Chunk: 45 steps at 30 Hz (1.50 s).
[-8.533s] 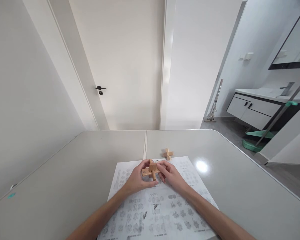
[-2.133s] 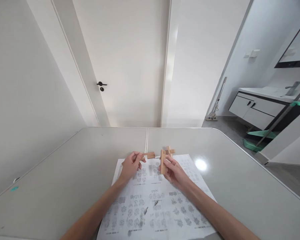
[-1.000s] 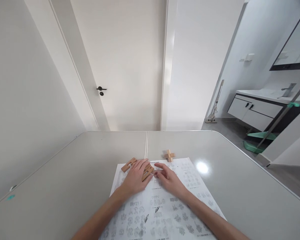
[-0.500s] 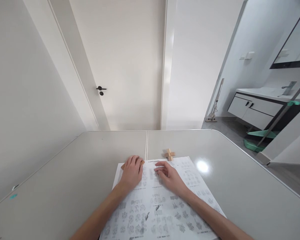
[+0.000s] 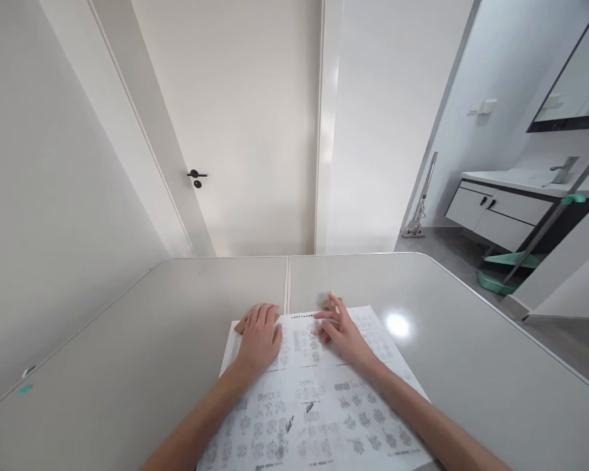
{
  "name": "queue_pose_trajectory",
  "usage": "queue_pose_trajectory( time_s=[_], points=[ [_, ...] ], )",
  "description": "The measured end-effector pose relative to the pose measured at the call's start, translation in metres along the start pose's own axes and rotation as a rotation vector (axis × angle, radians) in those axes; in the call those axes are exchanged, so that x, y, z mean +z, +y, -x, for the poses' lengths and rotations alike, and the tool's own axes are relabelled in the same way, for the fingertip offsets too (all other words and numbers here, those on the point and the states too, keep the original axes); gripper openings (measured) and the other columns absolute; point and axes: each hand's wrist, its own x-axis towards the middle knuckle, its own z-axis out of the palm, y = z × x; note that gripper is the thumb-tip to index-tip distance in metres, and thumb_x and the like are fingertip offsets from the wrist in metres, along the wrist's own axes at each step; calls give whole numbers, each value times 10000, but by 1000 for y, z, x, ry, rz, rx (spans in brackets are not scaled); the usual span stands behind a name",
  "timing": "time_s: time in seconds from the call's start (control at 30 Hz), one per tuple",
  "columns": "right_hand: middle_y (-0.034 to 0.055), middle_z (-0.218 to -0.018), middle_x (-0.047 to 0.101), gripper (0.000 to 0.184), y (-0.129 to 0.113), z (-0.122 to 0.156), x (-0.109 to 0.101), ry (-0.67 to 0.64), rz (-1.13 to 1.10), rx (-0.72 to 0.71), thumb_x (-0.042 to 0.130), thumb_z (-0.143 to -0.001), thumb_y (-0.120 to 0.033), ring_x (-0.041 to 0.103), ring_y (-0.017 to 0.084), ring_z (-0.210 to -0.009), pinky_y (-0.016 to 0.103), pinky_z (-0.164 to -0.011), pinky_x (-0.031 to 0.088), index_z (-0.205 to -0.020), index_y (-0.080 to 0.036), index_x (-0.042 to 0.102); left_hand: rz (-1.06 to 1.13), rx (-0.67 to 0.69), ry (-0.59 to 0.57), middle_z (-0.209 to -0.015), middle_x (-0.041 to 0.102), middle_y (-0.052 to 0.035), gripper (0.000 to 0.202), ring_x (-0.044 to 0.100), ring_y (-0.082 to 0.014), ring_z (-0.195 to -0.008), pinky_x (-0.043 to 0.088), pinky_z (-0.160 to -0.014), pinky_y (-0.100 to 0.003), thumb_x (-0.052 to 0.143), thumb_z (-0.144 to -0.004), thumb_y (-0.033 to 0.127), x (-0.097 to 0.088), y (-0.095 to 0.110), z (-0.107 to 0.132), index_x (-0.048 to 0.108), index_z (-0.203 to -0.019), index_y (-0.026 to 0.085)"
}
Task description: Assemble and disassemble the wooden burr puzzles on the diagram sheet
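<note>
A large white sheet [image 5: 319, 366] printed with grey puzzle-like diagrams lies on the table under both hands. Flat across its upper left corner rests my left hand [image 5: 260, 337], fingers stretched over a brown, flat, wooden-looking piece [image 5: 240, 327]. Most of that piece is hidden beneath the fingers. My right hand [image 5: 341, 332] is over the sheet's upper edge with its fingers apart. Its raised finger overlaps a small wooden cross-shaped interlocking puzzle [image 5: 326, 304] just beyond the paper. Whether that finger touches the puzzle I cannot tell.
The pale grey table [image 5: 127, 366] has a seam running down its middle and a bright light reflection on the right. Beyond it stands a closed white door [image 5: 245, 131]. At right are a sink cabinet [image 5: 505, 209], a mop [image 5: 422, 203] and a green dustpan [image 5: 495, 281].
My right hand has moved right and forward, its finger now raised in front of the wooden cross puzzle. The left hand stays over the brown piece, which has shifted slightly left in view.
</note>
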Motion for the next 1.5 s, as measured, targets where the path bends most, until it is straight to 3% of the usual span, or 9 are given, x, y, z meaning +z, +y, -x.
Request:
queue_pose_trajectory(
  time_s=[0.17, 0.43, 0.57, 0.73, 0.9, 1.0, 1.13, 1.23, 1.5],
  points=[
    [96, -1220, 620, 696, 4, -8, -7, -15, 14, 20, 613, -839, -336, 717, 184, -781, 325, -615, 574, -1476, -283, 337, 28, 33, 5, -1233, 614, -108, 332, 542, -319, -1201, 448, -1030, -513, 506, -913, 180, -2, 0, -1, 549, -1239, 227],
    [37, -889, 697, 346, -5, -5, -5, 28, 7, -68, 617, -909, -435, 662, 184, -729, 297, -613, 502, -1192, -251, 539, 158, 46, -17, -1163, 655, -86, 251, 569, -286, -1150, 462, -1013, -476, 498, -940, 178, -16, 11, -7, 607, -1160, 228],
    [1, -773, 642, 362, -25, 3, 2, -49, -113, -72, 645, -899, -542, 597, 172, -678, 267, -560, 452, -1086, -251, 537, 435, -16, -58, -1129, 676, -75, 186, 616, -258, -1088, 493, -985, -439, 511, -974, 272, -25, 21, -9, 633, -1110, 237],
    [-67, -610, 493, 356, -31, 10, 11, -132, -90, -139, 522, -965, -596, 417, 120, -525, 251, -532, 390, -942, -241, 504, 876, -300, -189, -1166, 690, -79, 338, 681, -234, -1010, 551, -903, -382, 497, -997, 476, -22, 30, -8, 602, -1204, 231],
    [-26, -709, 551, 310, -30, 21, 16, -260, 120, -247, 534, -984, -527, 487, 135, -622, 260, -594, 395, -914, -225, 543, 1180, -378, -388, -1094, 709, -70, 506, 688, -242, -979, 564, -886, -375, 416, -981, 634, -25, 38, -9, 652, -1098, 202],
    [7, -807, 598, 288, -28, 24, 18, -299, 185, -287, 541, -983, -509, 546, 157, -712, 272, -644, 437, -947, -224, 567, 1163, -387, -400, -986, 728, -55, 455, 676, -252, -993, 548, -908, -373, 514, -950, 610, -33, 40, -12, 681, -1012, 192],
    [-15, -809, 600, 326, -21, 21, 19, -249, 107, -239, 520, -989, -527, 530, 135, -616, 267, -595, 450, -1158, -249, 493, 1206, -411, -325, -1197, 709, -90, 471, 645, -285, -1161, 510, -1009, -404, 699, -862, 509, -36, 38, -13, 626, -1216, 207],
    [-14, -771, 607, 345, -21, 20, 18, -269, 106, -176, 506, -990, -552, 516, 124, -576, 261, -567, 432, -1105, -227, 520, 1188, -374, -266, -1278, 673, -115, 585, 622, -297, -1216, 486, -1061, -431, 805, -786, 409, -32, 35, -10, 581, -1289, 210],
    [48, -823, 627, 444, -36, 20, 8, -661, -38, -41, 508, -978, -587, 601, 163, -706, 293, -610, 501, -1016, -170, 656, 1169, -209, -316, -1314, 649, -116, 606, 599, -298, -1253, 466, -1099, -454, 816, -791, 327, -35, 30, -6, 559, -1332, 236]
  ],
)
